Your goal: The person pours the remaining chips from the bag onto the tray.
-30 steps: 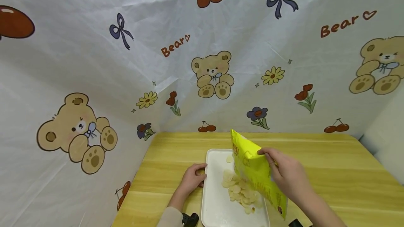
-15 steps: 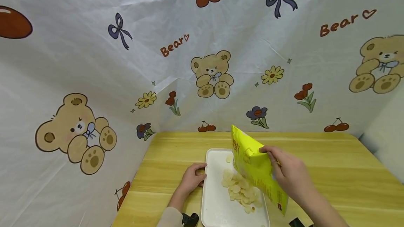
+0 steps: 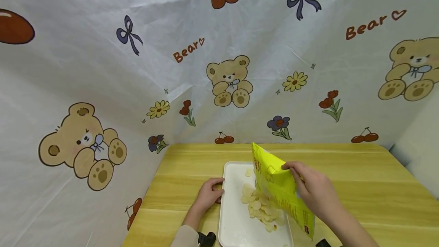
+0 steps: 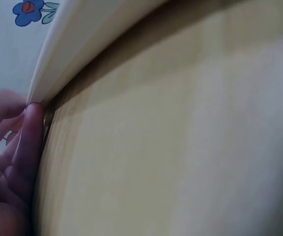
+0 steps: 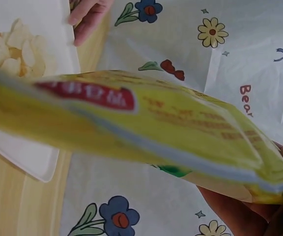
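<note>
In the head view, my right hand [image 3: 317, 190] pinches the upper edge of a yellow potato chip bag [image 3: 277, 186]. The bag is tilted over the white tray [image 3: 236, 228], its lower side toward me. In the right wrist view the chip bag [image 5: 181, 123] crosses the frame, with part of the right hand [image 5: 240, 216] beneath its end. A pile of potato chips [image 3: 262, 207] lies on the tray, partly hidden by the bag. My left hand [image 3: 207, 193] holds the tray's left rim; the left wrist view shows its fingertips [image 4: 32, 115] against that rim.
A wood-grain table [image 3: 360, 186] spreads around the tray. Behind and beside it hangs a white sheet [image 3: 185, 125] printed with bears, flowers and bows. A single chip [image 3: 248, 172] lies near the tray's far end.
The chip bag and right hand rise slightly, then drop back down a little. The chip pile looks the same, and the left hand stays at the tray's rim.
</note>
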Tool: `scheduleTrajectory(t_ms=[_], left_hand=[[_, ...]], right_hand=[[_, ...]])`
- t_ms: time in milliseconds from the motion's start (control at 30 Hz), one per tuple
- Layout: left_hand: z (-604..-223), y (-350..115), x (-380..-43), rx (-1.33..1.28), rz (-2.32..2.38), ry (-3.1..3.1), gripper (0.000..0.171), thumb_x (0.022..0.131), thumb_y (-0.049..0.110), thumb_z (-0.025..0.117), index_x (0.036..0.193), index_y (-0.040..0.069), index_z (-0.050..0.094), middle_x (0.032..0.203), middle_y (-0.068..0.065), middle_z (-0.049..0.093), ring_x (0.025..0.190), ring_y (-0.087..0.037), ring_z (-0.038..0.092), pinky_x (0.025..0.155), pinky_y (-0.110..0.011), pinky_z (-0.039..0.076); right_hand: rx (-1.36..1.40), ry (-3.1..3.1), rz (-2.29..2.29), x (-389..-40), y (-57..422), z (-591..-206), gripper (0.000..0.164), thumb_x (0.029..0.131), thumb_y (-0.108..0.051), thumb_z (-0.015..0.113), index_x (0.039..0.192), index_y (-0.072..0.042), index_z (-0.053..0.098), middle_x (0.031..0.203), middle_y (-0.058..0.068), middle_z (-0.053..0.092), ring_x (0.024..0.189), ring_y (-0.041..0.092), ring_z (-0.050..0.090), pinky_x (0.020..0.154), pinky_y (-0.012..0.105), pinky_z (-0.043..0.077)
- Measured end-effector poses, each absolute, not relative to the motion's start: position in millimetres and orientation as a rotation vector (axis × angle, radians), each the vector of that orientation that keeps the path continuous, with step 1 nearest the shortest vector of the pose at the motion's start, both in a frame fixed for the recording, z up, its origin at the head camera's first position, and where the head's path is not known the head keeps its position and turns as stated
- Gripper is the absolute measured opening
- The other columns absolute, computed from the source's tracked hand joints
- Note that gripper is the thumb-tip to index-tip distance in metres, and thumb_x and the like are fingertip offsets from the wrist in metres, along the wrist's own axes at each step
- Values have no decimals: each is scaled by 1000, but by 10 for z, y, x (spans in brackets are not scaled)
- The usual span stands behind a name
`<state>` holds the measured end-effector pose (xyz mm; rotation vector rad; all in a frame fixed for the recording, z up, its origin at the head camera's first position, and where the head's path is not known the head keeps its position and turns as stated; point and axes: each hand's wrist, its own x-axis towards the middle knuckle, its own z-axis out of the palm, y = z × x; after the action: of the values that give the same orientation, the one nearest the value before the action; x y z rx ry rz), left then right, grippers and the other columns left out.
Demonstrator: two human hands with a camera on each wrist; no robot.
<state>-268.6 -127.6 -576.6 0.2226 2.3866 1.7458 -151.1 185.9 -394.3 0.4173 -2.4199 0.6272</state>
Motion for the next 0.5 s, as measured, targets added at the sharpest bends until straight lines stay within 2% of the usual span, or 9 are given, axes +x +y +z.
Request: scheduleTrajectory(t_ms=[167, 500], left_hand=[[-5778, -1280, -2680, 208, 1737, 2381, 43, 92, 7, 68, 134, 8, 63, 97, -11, 57, 57, -14, 57, 55, -28, 58], [-5790, -1287, -2693, 226, 1750, 2385, 42, 92, 7, 68, 133, 8, 63, 102, -12, 57, 60, -15, 57, 54, -27, 57]], right_hand=[[424, -2413, 635, -1505, 1872, -3960, 20, 96, 0, 61, 106, -15, 71, 102, -3, 76, 87, 18, 73, 71, 38, 62], [452, -2342, 607, -1509, 1912, -3992, 23, 91, 3, 66, 106, -14, 71, 103, -3, 75, 84, 16, 72, 69, 34, 61]])
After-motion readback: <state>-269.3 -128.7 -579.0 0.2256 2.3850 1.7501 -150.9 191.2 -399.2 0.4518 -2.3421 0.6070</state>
